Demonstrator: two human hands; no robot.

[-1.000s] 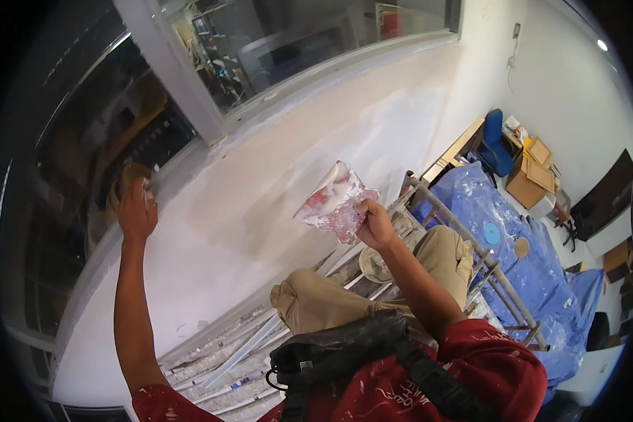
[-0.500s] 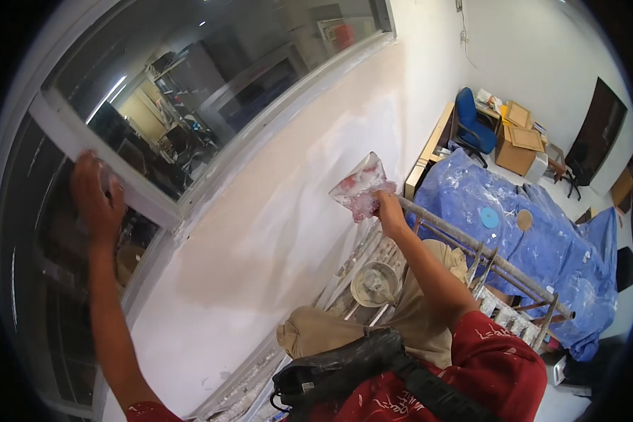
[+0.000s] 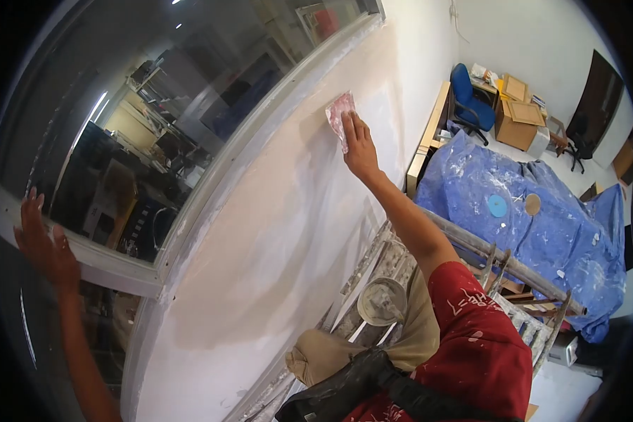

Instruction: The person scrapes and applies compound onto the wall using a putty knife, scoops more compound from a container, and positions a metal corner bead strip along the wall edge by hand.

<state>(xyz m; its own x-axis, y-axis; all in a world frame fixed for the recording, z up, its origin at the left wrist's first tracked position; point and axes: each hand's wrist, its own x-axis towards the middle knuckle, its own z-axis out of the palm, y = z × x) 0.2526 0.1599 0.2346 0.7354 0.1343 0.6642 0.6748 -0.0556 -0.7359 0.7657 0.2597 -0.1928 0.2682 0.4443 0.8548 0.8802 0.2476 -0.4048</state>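
Note:
My right hand (image 3: pixel 359 146) is closed on a flat, thin putty scraper (image 3: pixel 339 114) smeared red and white. The scraper lies against or very near the patchy beige-and-white wall (image 3: pixel 260 232), below the window; exact contact is hard to tell. My left hand (image 3: pixel 48 250), fingers stretched out, rests at the white window frame (image 3: pixel 116 271) and holds nothing. Near my bent knee, a round bucket (image 3: pixel 382 302) with greyish paste and a tool in it stands on the scaffold planks.
A scaffold rail (image 3: pixel 499 264) runs along my right side. Beyond it a paint-spotted blue tarp (image 3: pixel 464 183) covers bulky things. A blue office chair (image 3: pixel 464 95) and cardboard boxes (image 3: pixel 517 126) stand at the back. Window glass (image 3: pixel 211 91) fills the upper left.
My right hand has moved up and away with the scraper, from above the bucket to high on the wall. My left hand sits further left and lower in view, its fingers more stretched.

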